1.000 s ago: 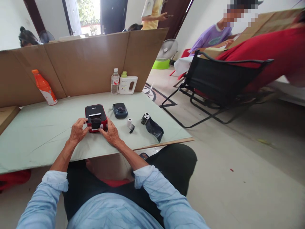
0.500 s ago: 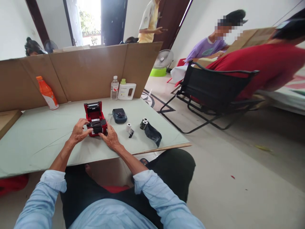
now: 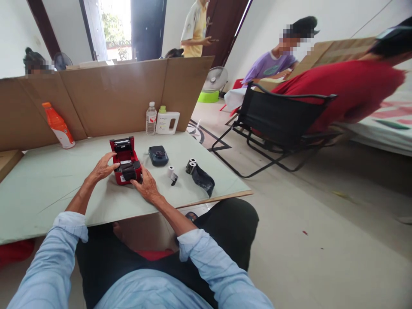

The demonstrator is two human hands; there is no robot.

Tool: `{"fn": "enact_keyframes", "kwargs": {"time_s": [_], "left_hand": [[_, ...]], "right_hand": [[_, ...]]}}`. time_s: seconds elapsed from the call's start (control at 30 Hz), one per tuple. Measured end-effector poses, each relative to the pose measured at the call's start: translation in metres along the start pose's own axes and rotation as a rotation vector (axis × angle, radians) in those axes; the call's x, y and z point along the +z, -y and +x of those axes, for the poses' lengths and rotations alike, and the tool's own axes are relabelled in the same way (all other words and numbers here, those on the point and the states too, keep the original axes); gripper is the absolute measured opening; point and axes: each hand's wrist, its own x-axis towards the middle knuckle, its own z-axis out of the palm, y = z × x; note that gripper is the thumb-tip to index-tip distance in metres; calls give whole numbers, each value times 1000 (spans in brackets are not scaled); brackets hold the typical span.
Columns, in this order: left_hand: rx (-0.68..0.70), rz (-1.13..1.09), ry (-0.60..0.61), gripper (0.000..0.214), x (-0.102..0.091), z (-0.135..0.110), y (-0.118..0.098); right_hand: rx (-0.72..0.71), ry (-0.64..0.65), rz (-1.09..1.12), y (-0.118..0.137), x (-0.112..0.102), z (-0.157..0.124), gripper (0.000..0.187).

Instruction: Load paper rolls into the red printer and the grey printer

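Observation:
A small red and black printer (image 3: 124,175) stands on the table before me, its lid (image 3: 122,146) tilted up and back. A dark roll or strip (image 3: 128,170) lies across its front opening. My right hand (image 3: 148,185) grips the printer's right side, thumb at the front corner. On the other side, my left hand (image 3: 103,166) has its fingers stretched out and thumb apart, with the tips at the printer's left edge. To the right lie a dark blue device (image 3: 158,156), a small white paper roll (image 3: 171,171) and black rolls (image 3: 191,165) with a loose black strip (image 3: 203,181).
A cardboard screen (image 3: 119,98) lines the table's back. Before it stand an orange bottle (image 3: 58,126), a clear water bottle (image 3: 151,119) and a white jug (image 3: 167,122). A folding chair (image 3: 277,124) with a person in red is at right; other people sit or stand beyond.
My left hand has drawn back from the dark roll to the printer's left edge, and its fingers have spread. My right hand stays on the printer. The view has shifted slightly.

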Motion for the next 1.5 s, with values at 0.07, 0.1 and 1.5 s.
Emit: {"fn": "enact_keyframes", "kwargs": {"time_s": [0.07, 0.1, 1.5], "left_hand": [[-1, 4, 3, 70, 0, 6, 4], [0, 3, 11, 73, 1, 8, 4], [92, 21, 635, 56, -27, 47, -42]], "right_hand": [[0, 6, -1, 0, 0, 0, 84], [-1, 6, -2, 0, 0, 0, 84], [7, 23, -44, 10, -5, 0, 83]]}}
